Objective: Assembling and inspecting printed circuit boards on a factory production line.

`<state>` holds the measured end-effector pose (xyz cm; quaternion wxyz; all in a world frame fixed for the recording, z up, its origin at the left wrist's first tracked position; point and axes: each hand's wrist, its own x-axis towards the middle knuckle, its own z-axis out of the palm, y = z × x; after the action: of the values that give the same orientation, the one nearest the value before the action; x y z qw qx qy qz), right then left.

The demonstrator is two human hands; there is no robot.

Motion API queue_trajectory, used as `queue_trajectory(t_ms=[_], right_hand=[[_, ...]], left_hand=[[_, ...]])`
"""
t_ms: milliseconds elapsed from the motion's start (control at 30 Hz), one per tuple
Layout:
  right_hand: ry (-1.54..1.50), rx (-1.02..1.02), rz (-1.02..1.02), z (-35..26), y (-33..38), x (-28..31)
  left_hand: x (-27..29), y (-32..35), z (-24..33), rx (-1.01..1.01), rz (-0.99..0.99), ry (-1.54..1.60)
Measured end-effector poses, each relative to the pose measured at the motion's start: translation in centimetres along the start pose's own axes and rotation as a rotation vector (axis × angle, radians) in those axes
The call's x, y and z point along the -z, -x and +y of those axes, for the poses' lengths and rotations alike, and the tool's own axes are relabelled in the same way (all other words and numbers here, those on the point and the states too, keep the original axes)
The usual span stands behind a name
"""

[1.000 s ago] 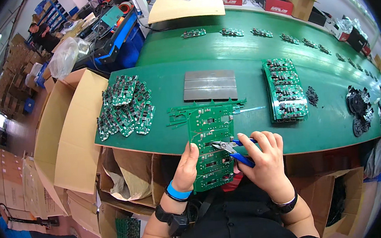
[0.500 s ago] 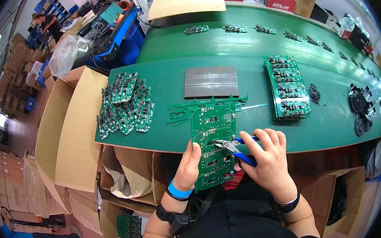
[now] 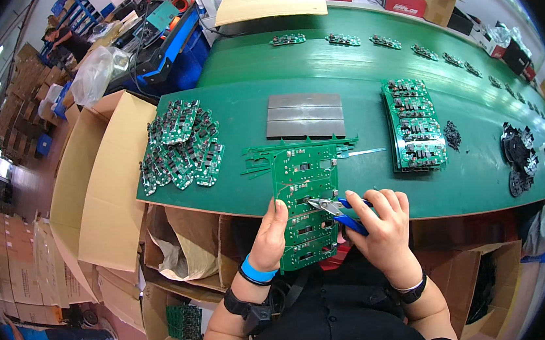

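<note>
A green circuit board panel [image 3: 317,173], marked off into several sections, is tilted up at the table's front edge. My left hand [image 3: 270,237] grips its left side, thumb on the face. My right hand [image 3: 384,226] is closed around the blue handles of a pair of side cutters [image 3: 337,212]. The cutters' metal jaws rest over the panel's second section from the top, by a dark component slot. Just behind the panel's top edge lie thin green board strips [image 3: 258,160].
Behind the panel lies a grey metal block [image 3: 305,116]. Loose boards form a heap [image 3: 181,146] at left; stacked panels [image 3: 414,123] stand at right. Black parts [image 3: 519,159] lie at far right. Cardboard boxes [image 3: 113,185] flank the table. Small boards [image 3: 342,40] line the back surface.
The cutters' jaws look closer together, and their handles have drawn in slightly. The panel and my left hand stay nearly in place; the whole view has shifted a little.
</note>
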<state>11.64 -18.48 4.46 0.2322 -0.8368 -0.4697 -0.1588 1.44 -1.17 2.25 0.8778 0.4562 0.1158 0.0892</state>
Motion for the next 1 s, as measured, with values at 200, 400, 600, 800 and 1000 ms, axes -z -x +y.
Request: queue_trajectory(t_ms=[200, 400, 600, 800, 1000], right_hand=[[-0.038, -0.004, 0.083, -0.1, 0.0, -0.3], [-0.109, -0.126, 0.175, 0.7, 0.2, 1.2], [-0.081, -0.103, 0.100, 0.4, 0.1, 0.3], [-0.073, -0.096, 0.089, 0.4, 0.0, -0.3], [-0.057, -0.129, 0.108, 0.6, -0.1, 0.5]], left_hand=[[0.9, 0.3, 0.0, 0.037, -0.020, -0.047], [2.6, 0.8, -0.1, 0.142, -0.117, 0.789], [3.1, 0.2, -1.0, 0.046, -0.282, 0.951], [2.6, -0.1, -1.2, 0.048, -0.290, 0.939], [1.8, 0.1, -0.2, 0.055, -0.235, 0.872]])
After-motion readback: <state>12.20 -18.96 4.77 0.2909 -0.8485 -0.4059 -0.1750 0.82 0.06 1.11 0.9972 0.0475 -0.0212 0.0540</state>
